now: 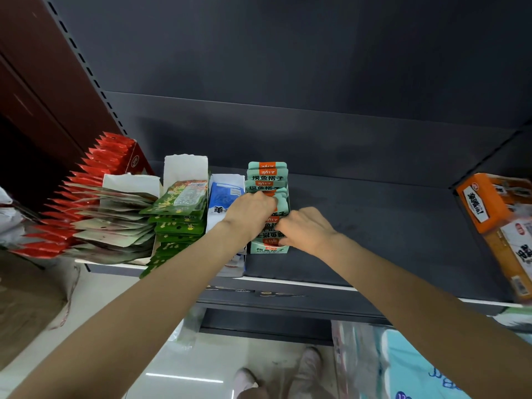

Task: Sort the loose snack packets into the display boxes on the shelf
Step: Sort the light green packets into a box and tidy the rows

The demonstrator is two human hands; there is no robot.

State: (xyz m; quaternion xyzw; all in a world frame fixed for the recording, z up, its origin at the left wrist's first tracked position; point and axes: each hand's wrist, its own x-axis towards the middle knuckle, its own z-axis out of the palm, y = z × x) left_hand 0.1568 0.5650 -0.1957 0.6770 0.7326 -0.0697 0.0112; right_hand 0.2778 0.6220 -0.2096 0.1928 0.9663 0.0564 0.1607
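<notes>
Mint packets (267, 180) pinched by left hand (250, 210) and right hand (305, 229); could topple toward 6 o'clock off shelf (374, 226).

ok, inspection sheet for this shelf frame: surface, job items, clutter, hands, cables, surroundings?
Surface: dark shelf, right part bare.
Job's things: mint packets upright in their display box; red, beige, green and blue-white packet rows to its left.
Clutter: orange boxes at right edge.
Grippers: left hand and right hand, fingers in the mint row.
Cables: nothing seen.
Surroundings: pale floor, shoes.
</notes>
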